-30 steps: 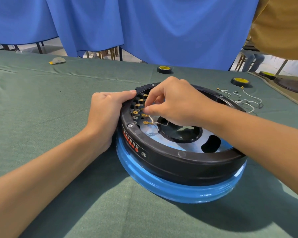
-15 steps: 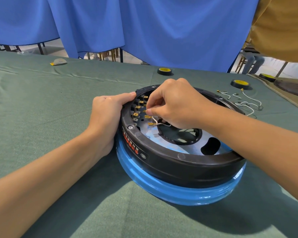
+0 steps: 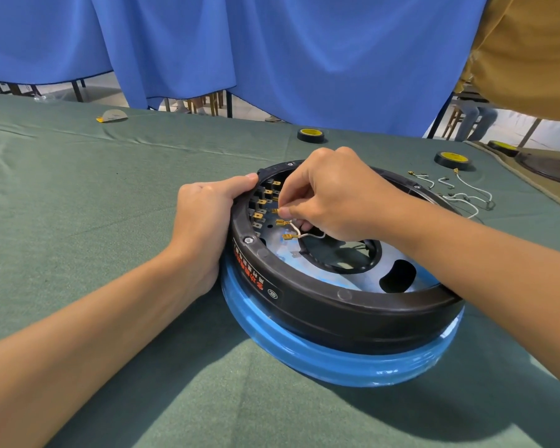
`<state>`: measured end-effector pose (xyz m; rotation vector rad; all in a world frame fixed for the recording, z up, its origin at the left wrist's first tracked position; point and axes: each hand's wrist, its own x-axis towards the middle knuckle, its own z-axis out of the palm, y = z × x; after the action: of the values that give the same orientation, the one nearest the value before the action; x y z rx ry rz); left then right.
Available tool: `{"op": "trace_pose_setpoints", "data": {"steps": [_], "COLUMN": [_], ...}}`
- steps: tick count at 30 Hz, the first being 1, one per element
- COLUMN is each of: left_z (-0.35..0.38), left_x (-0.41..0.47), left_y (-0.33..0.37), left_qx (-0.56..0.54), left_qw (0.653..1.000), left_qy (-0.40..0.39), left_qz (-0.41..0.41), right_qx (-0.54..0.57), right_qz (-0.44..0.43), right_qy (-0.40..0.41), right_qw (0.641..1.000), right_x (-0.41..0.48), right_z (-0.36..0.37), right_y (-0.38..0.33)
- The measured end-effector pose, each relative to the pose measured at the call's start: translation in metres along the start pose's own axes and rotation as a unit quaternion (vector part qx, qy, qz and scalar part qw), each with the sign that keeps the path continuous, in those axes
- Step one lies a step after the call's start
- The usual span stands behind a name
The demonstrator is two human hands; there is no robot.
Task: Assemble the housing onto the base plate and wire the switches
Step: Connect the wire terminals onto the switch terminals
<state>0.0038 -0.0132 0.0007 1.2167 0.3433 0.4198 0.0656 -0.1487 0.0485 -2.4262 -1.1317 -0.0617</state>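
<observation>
Wiring step: connector at the switch tabs

Black housing (image 3: 337, 315) seated on blue base plate (image 3: 304, 357), mid-desk (image 3: 78, 189); left hand (image 3: 204, 221) grips its rim; right hand (image 3: 333, 195) pinches wire connector (image 3: 275, 211) beside switch tabs (image 3: 262, 202). Risk: an angled push likely bends a tab or mates the wrong one

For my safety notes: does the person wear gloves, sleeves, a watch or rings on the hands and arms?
No. The left hand and right hand are bare, no gloves, no rings showing. Both forearms are bare as well: no sleeve, watch or bracelet in view.
</observation>
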Motion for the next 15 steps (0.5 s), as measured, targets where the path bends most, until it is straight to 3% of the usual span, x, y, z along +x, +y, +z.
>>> {"op": "trace_pose_setpoints", "data": {"steps": [9, 15], "left_z": [-0.0002, -0.0065], "left_x": [-0.0034, -0.0102], "left_y": [-0.0013, -0.0056], "left_qx": [0.011, 0.058], "left_qw": [1.0, 0.994], "left_qy": [-0.005, -0.063], "left_qz": [0.013, 0.069], "right_qx": [-0.003, -0.003], "right_qz": [0.003, 0.001], "right_qy": [0.004, 0.001], "right_qw": [1.0, 1.0], "right_x": [-0.0011, -0.0002], "right_z": [0.0001, 0.0008], "right_y": [-0.0023, 0.0]}}
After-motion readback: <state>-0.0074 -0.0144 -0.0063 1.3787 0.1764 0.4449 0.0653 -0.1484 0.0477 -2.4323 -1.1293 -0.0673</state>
